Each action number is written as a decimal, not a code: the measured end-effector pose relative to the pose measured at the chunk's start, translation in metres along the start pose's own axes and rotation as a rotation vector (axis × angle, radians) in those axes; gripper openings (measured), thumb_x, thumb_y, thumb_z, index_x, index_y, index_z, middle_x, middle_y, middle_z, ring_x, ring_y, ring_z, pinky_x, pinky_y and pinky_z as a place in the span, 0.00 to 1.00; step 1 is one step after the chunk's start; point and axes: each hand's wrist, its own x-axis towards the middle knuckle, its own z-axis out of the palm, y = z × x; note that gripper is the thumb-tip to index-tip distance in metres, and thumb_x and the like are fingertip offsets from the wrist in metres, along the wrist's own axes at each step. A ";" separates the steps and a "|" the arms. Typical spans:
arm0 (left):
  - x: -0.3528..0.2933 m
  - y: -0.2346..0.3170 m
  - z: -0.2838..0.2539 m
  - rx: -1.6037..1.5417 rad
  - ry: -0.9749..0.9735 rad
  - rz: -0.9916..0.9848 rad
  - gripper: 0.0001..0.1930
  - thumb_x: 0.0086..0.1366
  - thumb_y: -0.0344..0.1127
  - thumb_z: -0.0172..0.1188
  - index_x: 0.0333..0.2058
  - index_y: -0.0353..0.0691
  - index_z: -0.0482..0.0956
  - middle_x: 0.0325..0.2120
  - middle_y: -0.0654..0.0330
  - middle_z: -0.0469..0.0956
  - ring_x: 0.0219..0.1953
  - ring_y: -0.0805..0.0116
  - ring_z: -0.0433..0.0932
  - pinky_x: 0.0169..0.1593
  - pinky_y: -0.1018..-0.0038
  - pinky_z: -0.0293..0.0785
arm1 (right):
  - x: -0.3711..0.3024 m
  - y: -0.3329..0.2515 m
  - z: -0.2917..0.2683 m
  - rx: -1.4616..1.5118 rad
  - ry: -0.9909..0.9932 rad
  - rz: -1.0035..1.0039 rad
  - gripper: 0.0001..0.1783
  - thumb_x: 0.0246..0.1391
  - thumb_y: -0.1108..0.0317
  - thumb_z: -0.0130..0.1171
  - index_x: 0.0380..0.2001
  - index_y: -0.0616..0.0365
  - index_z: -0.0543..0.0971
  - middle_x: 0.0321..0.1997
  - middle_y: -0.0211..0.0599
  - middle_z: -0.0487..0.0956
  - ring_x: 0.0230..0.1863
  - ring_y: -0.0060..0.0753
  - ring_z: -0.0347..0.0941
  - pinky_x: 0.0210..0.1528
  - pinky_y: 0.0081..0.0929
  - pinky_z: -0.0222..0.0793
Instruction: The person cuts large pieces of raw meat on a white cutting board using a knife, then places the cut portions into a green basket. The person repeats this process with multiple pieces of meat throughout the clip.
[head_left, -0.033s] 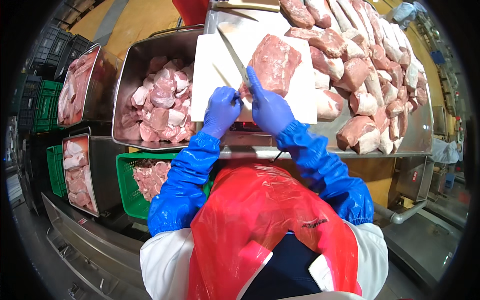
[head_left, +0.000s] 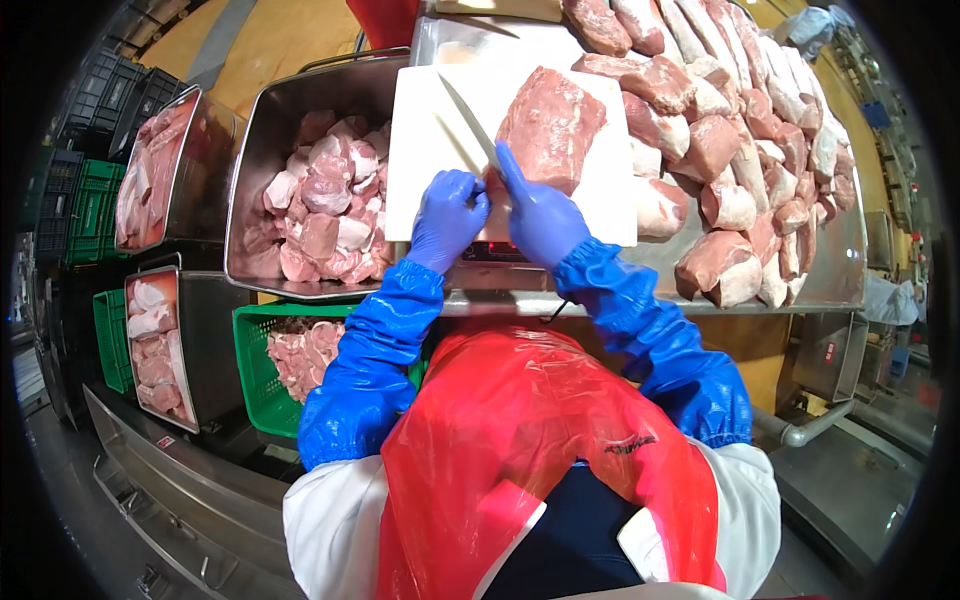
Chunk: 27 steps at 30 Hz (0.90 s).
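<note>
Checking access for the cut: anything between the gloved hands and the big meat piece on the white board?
Nothing visible. The right hand already rests on the meat piece at its near edge, on the white cutting board. The left hand grips the knife, its blade lying on bare board just left of the meat.

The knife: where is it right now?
In the head view the knife lies over the white cutting board, its blade slanting up-left from the left hand, just left of the meat slab that the right hand steadies.
</note>
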 end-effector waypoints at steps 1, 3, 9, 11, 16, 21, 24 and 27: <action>0.000 0.002 -0.002 -0.026 -0.002 -0.019 0.04 0.53 0.28 0.62 0.26 0.37 0.76 0.25 0.54 0.75 0.31 0.52 0.76 0.37 0.60 0.74 | -0.013 0.003 -0.004 -0.049 -0.098 0.040 0.46 0.53 0.75 0.51 0.74 0.49 0.47 0.30 0.52 0.80 0.28 0.58 0.78 0.31 0.50 0.74; -0.002 -0.006 -0.002 0.024 -0.022 -0.051 0.04 0.55 0.30 0.62 0.27 0.38 0.76 0.25 0.53 0.75 0.33 0.52 0.75 0.39 0.59 0.74 | -0.065 0.013 -0.021 -0.155 -0.241 0.040 0.48 0.52 0.76 0.51 0.75 0.46 0.45 0.29 0.51 0.79 0.27 0.56 0.78 0.30 0.50 0.74; -0.009 -0.038 -0.053 -0.125 0.171 -0.322 0.05 0.54 0.27 0.63 0.31 0.34 0.80 0.27 0.55 0.78 0.31 0.60 0.78 0.38 0.67 0.74 | -0.151 0.059 -0.100 -0.314 -0.362 -0.033 0.45 0.52 0.76 0.52 0.74 0.42 0.53 0.22 0.47 0.77 0.21 0.49 0.75 0.25 0.48 0.71; -0.078 -0.065 -0.095 -0.171 0.411 -0.452 0.06 0.56 0.25 0.64 0.33 0.35 0.80 0.25 0.60 0.77 0.29 0.65 0.75 0.35 0.69 0.73 | -0.154 0.072 -0.112 -0.114 -0.251 -0.036 0.40 0.54 0.75 0.53 0.71 0.45 0.60 0.22 0.47 0.77 0.19 0.49 0.74 0.23 0.42 0.70; -0.292 -0.080 -0.143 0.665 -0.005 -0.621 0.11 0.57 0.26 0.63 0.40 0.37 0.81 0.33 0.49 0.78 0.36 0.50 0.78 0.42 0.59 0.74 | -0.150 0.098 -0.073 0.459 0.015 0.259 0.37 0.60 0.76 0.51 0.72 0.50 0.57 0.24 0.39 0.77 0.20 0.29 0.71 0.27 0.31 0.70; 0.014 0.049 -0.029 0.089 0.038 -0.007 0.18 0.56 0.29 0.67 0.47 0.42 0.82 0.46 0.54 0.80 0.50 0.56 0.76 0.55 0.62 0.71 | -0.151 0.113 -0.051 0.981 0.370 0.449 0.42 0.63 0.78 0.46 0.75 0.42 0.45 0.26 0.28 0.74 0.17 0.12 0.60 0.17 0.13 0.60; 0.131 0.061 0.062 -0.076 -0.125 0.342 0.20 0.62 0.48 0.59 0.53 0.54 0.81 0.51 0.54 0.77 0.56 0.52 0.72 0.61 0.57 0.66 | -0.141 0.109 -0.068 0.977 0.441 0.432 0.41 0.63 0.76 0.49 0.75 0.41 0.47 0.29 0.31 0.76 0.16 0.14 0.62 0.15 0.15 0.60; 0.188 0.023 0.089 0.393 -0.536 0.126 0.23 0.66 0.55 0.49 0.50 0.49 0.81 0.46 0.50 0.80 0.52 0.49 0.76 0.57 0.60 0.69 | -0.135 0.106 -0.077 1.008 0.509 0.412 0.42 0.62 0.75 0.49 0.75 0.42 0.47 0.31 0.34 0.76 0.16 0.16 0.63 0.14 0.16 0.61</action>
